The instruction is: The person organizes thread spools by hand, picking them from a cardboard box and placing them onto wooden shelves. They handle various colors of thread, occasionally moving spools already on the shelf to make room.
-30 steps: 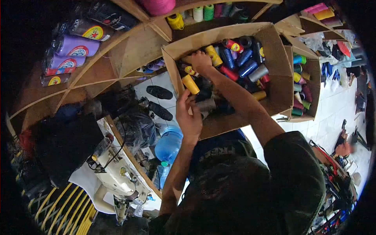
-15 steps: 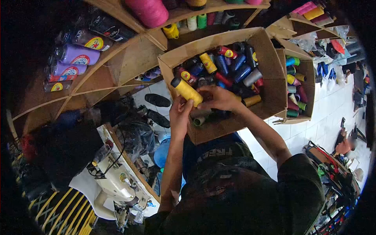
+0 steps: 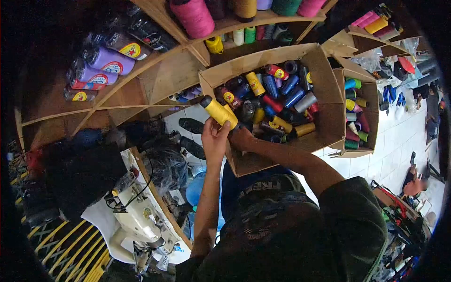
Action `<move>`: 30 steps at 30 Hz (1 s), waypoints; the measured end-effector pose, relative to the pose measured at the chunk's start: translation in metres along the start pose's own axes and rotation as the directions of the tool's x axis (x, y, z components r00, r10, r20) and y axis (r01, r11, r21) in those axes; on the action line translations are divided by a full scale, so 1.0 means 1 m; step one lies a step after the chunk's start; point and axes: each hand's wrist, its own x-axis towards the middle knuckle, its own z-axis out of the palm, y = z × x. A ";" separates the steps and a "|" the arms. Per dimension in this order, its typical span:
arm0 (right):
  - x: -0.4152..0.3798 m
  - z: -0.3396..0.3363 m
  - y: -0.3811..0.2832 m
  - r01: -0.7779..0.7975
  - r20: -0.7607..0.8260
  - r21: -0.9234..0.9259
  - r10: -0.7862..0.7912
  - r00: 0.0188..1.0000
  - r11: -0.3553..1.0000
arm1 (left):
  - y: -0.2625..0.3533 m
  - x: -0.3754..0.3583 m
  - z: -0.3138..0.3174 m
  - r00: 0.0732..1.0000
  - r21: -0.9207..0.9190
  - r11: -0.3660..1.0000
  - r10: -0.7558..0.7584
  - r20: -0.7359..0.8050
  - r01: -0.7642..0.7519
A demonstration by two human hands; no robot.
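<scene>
My left hand (image 3: pixel 216 140) is closed around a yellow thread spool (image 3: pixel 219 113) with a dark end, tilted over the near left corner of a cardboard box (image 3: pixel 263 165). A second yellow edge shows just behind that spool. My right hand (image 3: pixel 241 140) reaches down inside the box's near left corner, its fingers hidden among the contents. Thread spools in many colours fill the box, among them a yellow one with a round label (image 3: pixel 255 83), a grey one (image 3: pixel 306 102), a blue one (image 3: pixel 294 97) and a mustard one (image 3: pixel 305 129).
Wooden shelves (image 3: pixel 155 89) hold lilac spools (image 3: pixel 110 61) and a large pink spool (image 3: pixel 192 18). A second cardboard box (image 3: pixel 372 117) of spools stands to the right. At lower left are a sewing machine (image 3: pixel 141 223) and a blue water jug (image 3: pixel 196 189). White tiles (image 3: pixel 390 136) cover the floor.
My right hand has left the yellow spool and gone down into the box's near corner. My left hand keeps the spool. The view has shifted slightly.
</scene>
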 end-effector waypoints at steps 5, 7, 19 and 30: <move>-0.022 -0.058 0.008 -0.123 0.224 0.156 0.086 0.971 0.980 | -0.001 0.001 -0.007 1.000 0.091 0.996 -0.016 -0.018 0.018; -0.044 -0.095 0.022 -0.149 0.192 0.308 0.092 0.977 0.940 | -0.006 0.000 -0.007 0.999 0.035 0.999 -0.034 -0.037 0.036; -0.027 -0.307 0.121 0.006 -0.655 0.544 0.421 0.628 0.839 | -0.004 0.000 -0.007 0.998 -0.184 0.981 -0.058 -0.025 0.052; 0.121 -0.273 0.217 -0.134 -0.878 -0.152 -0.072 0.472 0.979 | -0.003 0.002 -0.006 0.994 -0.060 0.995 -0.079 -0.070 0.075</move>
